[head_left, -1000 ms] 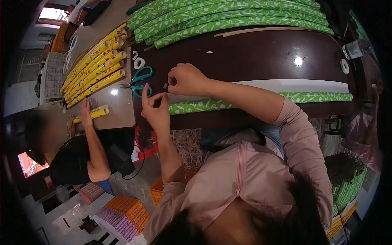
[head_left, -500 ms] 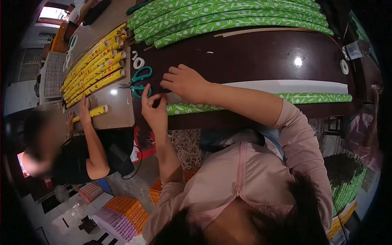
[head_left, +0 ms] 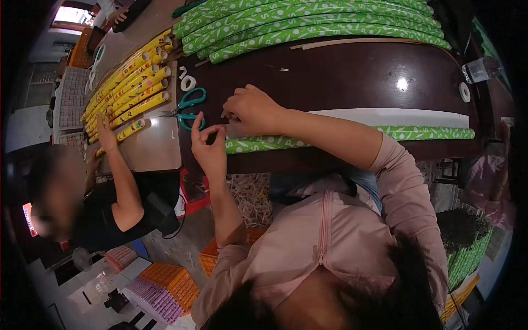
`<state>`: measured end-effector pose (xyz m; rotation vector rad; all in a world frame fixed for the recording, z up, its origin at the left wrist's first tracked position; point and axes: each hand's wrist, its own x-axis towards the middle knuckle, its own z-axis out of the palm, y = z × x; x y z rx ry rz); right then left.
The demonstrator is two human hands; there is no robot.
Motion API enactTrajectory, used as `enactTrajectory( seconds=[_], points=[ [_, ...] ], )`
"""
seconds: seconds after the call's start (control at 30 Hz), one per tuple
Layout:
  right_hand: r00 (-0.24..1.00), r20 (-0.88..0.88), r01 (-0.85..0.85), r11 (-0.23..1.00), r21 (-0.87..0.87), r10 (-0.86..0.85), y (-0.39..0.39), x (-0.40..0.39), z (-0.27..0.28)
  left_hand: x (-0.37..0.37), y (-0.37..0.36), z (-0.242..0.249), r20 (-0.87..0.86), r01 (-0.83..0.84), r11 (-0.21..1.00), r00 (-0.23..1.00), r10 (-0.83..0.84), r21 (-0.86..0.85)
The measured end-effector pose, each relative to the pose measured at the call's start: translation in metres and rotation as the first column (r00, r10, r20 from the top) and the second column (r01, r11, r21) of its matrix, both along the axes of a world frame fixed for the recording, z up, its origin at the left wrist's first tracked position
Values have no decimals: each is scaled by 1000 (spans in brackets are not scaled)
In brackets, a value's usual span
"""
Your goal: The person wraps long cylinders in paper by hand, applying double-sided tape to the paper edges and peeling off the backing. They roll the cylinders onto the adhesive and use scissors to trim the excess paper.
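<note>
A partly rolled sheet of green printed wrapping paper point(head_left: 324, 137) lies along the front edge of the dark table, its white underside point(head_left: 396, 116) spread behind the roll. At the roll's left end, my left hand point(head_left: 210, 151) has its thumb and a finger drawn together in a pinch; anything between them is too small to make out. My right hand point(head_left: 256, 111) hangs over the paper's left part with curled fingers close to my left hand. What it holds, if anything, is hidden. Green-handled scissors point(head_left: 191, 104) lie just behind my left hand, beside a white tape roll point(head_left: 187, 83).
Finished green rolls point(head_left: 313, 27) are stacked at the back. Yellow rolls point(head_left: 129, 82) lie on the left table, where a co-worker's hand point(head_left: 105, 132) works beside another yellow roll point(head_left: 131, 130). A second tape roll point(head_left: 465, 92) and a clear bottle point(head_left: 481, 69) are at the right.
My right hand's fingers have curled in more, with the hand shifted slightly right. My left hand has barely moved. The co-worker's hand and yellow roll have shifted on the left table.
</note>
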<state>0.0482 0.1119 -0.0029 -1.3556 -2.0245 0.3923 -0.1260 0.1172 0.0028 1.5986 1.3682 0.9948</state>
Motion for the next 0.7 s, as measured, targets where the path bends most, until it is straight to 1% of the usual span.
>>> enactTrajectory(
  seconds=[0.03,0.17,0.23,0.33,0.47,0.53,0.57,0.63,0.67,0.7],
  points=[
    [999,-40,15,998,-53,-17,0,0,0,0,0,0,0,-4,1000,1000,4,-7],
    [998,-58,-26,995,-92,21,-1,2,1,1,-1,4,-25,-2,1000,1000,2,-8],
    [999,28,-44,998,-45,46,0,1,-4,-1,2,-2,-32,-7,1000,999,7,-4],
    [996,51,-77,996,-43,79,-1,3,0,-2,2,-4,4,-6,1000,1000,6,4],
    [993,50,-106,994,-37,108,-1,3,-1,0,0,-1,11,-7,1000,1000,7,-20],
    [994,51,-99,993,61,96,-1,2,-6,1,0,-1,21,-28,999,999,29,-36],
    [994,51,-97,993,63,93,-3,1,-7,-2,0,-5,21,-25,999,999,26,-34],
    [968,233,-143,971,194,96,-5,2,4,-8,5,-10,-59,4,999,998,-2,32],
    [964,264,-118,947,300,36,-3,-6,-7,-8,1,-6,-80,37,996,996,-30,85],
    [917,392,-168,960,224,69,-6,-8,1,-12,6,-7,-154,75,989,986,-56,125]
  ],
)
